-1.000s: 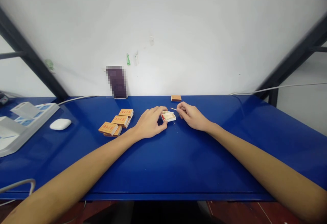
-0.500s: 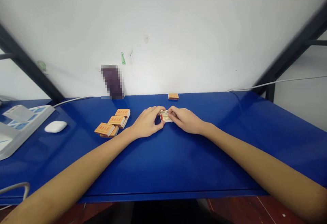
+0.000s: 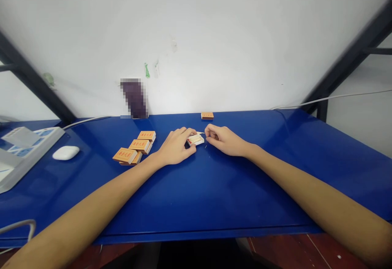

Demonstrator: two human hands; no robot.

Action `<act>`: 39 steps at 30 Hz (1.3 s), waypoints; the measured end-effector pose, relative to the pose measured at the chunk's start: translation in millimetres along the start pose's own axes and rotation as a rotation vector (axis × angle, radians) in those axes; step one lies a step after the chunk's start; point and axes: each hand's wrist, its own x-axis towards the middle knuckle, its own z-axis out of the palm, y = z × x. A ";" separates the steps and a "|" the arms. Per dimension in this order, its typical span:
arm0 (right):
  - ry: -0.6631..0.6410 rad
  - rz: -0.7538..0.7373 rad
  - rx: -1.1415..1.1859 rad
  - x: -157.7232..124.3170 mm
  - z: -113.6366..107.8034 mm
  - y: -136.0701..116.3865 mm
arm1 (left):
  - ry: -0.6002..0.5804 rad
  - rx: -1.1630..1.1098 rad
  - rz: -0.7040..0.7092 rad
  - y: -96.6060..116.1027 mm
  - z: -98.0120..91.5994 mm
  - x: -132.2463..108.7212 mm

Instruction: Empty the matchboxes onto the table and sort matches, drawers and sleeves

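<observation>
A small white matchbox tray (image 3: 199, 141) with several red-tipped matches lies on the blue table. My left hand (image 3: 177, 146) grips the tray's left end between thumb and fingers. Just right of it, my right hand (image 3: 226, 140) is closed, its fingertips bent together and apart from the tray. Behind the tray a pale matchstick (image 3: 200, 133) reaches close to those fingertips; whether they pinch it is unclear. A tiny thin bit (image 3: 206, 146) lies on the table in front of the tray.
Several orange matchboxes (image 3: 139, 145) are stacked stepwise left of my left hand. Another matchbox (image 3: 207, 115) sits by the wall. Far left are a white rounded case (image 3: 65, 152) and a white power strip (image 3: 30, 154). A pixelated dark object (image 3: 136, 99) leans at the wall.
My right hand has drawn back to the right, off the matches. The tray has shifted slightly left and tilted in my left hand, and its matches show more fully.
</observation>
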 end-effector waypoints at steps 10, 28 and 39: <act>-0.227 -0.067 -0.043 -0.9 -13.3 -2.8 | 0.017 0.007 -0.074 2.1 -1.2 0.0; -0.221 0.027 0.041 2.3 -10.8 -3.5 | 0.003 0.030 -0.069 1.5 -0.6 -0.2; -0.415 0.123 0.022 -5.1 -34.1 -9.8 | 0.004 0.063 -0.040 -0.1 -0.4 -1.5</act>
